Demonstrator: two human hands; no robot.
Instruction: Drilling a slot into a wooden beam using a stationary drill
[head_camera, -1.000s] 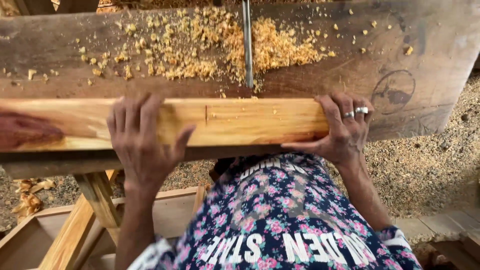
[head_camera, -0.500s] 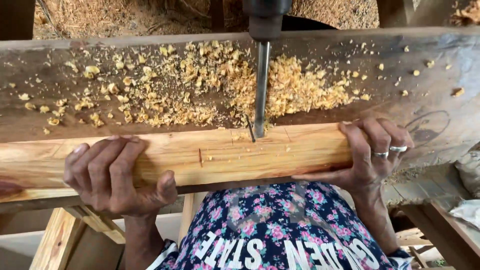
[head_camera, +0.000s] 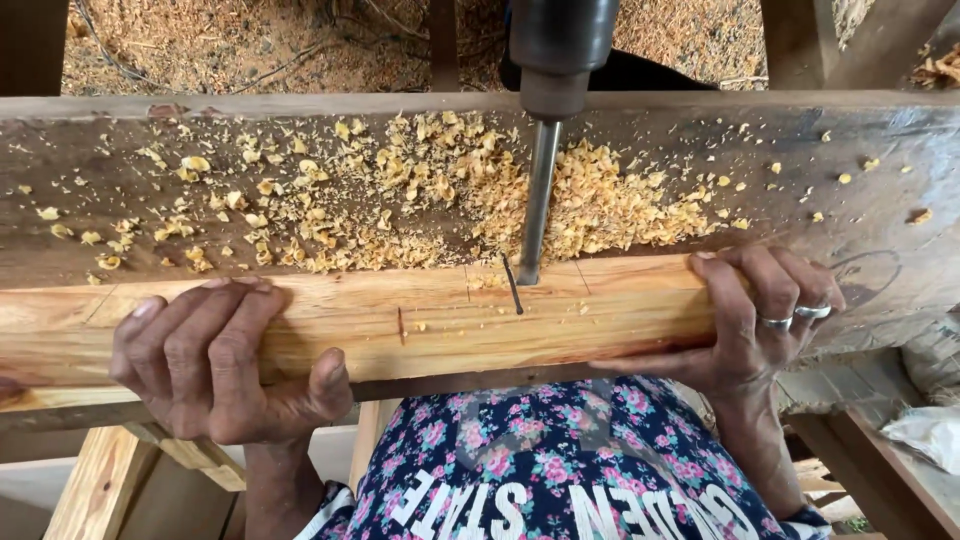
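Pale wooden beam (head_camera: 400, 325) is lying flat along the near edge of the dark plank bench (head_camera: 150, 150), long axis running left to right across the view, pencil marks and a short slot showing on its top face near the middle

Left hand (head_camera: 215, 365) is wrapping over the beam left of centre: fingers are curling over the top face, thumb is hooking under the near edge, so the grip is pressing closed on the wood

Right hand (head_camera: 755, 320), two rings on it, is clamping the beam's right end the same way, fingers over the far corner, palm against the near side; grip also closed on the beam

Drill bit (head_camera: 537, 205) is standing upright, tip meeting the beam's far edge at the marks, between the two hands. The right hand is sitting somewhat nearer to it than the left. Drill chuck (head_camera: 560, 50) is hanging directly above

Wood shavings (head_camera: 420, 200) are lying scattered on the bench just behind the beam, thickest around the bit

Sawdust is covering the ground beyond the bench
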